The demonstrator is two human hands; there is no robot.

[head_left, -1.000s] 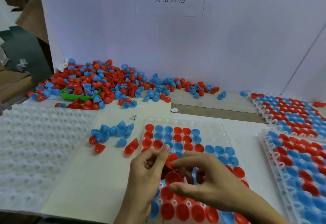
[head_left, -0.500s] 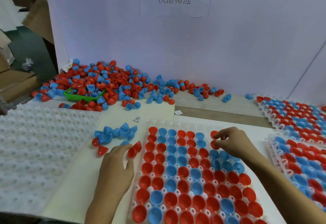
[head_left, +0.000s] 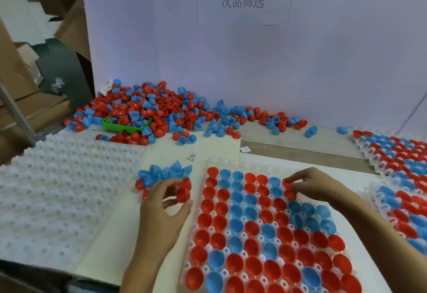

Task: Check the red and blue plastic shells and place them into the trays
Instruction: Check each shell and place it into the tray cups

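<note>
Since a second ago the hands part from their joint hold over the tray [head_left: 231, 162]. The left hand [head_left: 161, 209] moves to the small pile beside it and now pinches a red shell [head_left: 183, 194]; the right hand [head_left: 312, 184] reaches the tray's far right cups, fingertips on red shells [head_left: 288, 190] there.

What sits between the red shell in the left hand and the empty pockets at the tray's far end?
Nothing visible blocks it. The left hand pinches a red shell beside the tray; the empty far pockets lie open. The right hand works at the tray's right side, off that path.
</note>
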